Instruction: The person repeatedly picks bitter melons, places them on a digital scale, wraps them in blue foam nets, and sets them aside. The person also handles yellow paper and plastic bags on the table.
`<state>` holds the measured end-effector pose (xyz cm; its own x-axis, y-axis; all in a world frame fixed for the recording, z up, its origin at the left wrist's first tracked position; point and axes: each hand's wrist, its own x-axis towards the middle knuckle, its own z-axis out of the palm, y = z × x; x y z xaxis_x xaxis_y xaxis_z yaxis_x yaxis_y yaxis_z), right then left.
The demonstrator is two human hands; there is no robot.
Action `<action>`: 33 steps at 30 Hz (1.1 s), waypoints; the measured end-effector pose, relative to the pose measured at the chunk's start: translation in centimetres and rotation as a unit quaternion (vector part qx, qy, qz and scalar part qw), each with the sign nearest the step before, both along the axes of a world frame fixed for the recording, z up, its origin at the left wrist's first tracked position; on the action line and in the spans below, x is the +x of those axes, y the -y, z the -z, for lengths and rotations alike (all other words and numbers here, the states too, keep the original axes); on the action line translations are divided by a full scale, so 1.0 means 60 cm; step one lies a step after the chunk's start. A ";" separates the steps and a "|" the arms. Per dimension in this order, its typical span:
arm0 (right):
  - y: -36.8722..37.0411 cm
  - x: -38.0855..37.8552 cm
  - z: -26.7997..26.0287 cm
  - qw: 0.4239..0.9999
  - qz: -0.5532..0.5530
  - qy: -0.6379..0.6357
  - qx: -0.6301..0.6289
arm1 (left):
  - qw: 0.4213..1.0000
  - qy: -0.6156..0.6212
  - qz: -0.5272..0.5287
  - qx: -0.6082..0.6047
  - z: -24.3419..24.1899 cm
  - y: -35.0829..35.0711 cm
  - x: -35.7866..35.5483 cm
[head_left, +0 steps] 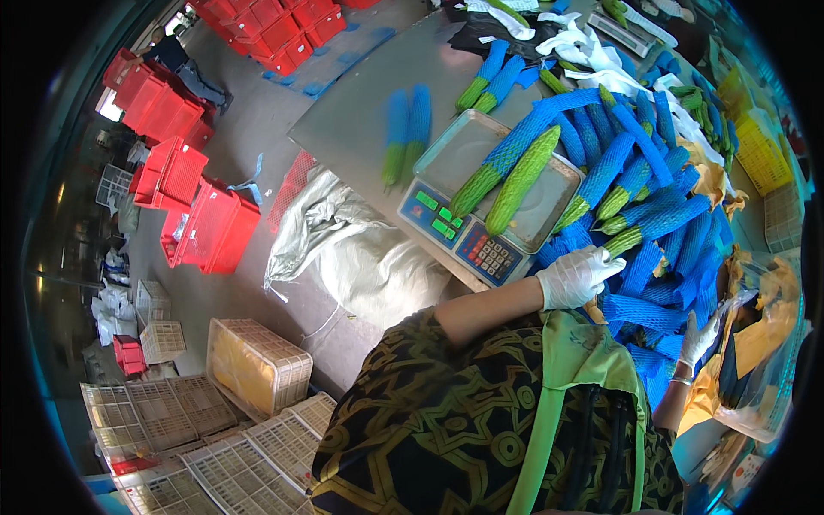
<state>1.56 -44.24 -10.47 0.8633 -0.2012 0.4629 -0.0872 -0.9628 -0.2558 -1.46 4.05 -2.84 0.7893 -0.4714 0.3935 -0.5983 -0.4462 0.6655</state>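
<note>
My left hand (574,280), in a white glove, has its fingers closed at the green tip of a bitter gourd in a blue foam net (669,220). My right hand (698,341), also gloved, is over the blue foam nets (644,314) beside a clear plastic liner (776,322); whether it grips anything is unclear. Left of my hands stands a digital scale (492,248). On its metal pan (460,145) lie a bare bitter gourd (524,183) and a partly netted gourd (496,170). A heap of netted gourds (605,170) lies beside the scale.
Two netted gourds (407,132) lie at the metal table's (360,109) left, and two more (492,80) beyond the scale. White sacks (367,270) hang below the edge. Red crates (212,225) and pale crates (257,367) stand leftward. A person (183,64) leans at stacked crates.
</note>
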 end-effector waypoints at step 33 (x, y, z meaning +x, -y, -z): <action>-0.258 -0.061 -0.053 0.997 0.005 -0.018 0.075 | 0.869 -0.368 -0.235 -0.230 0.015 -0.534 0.387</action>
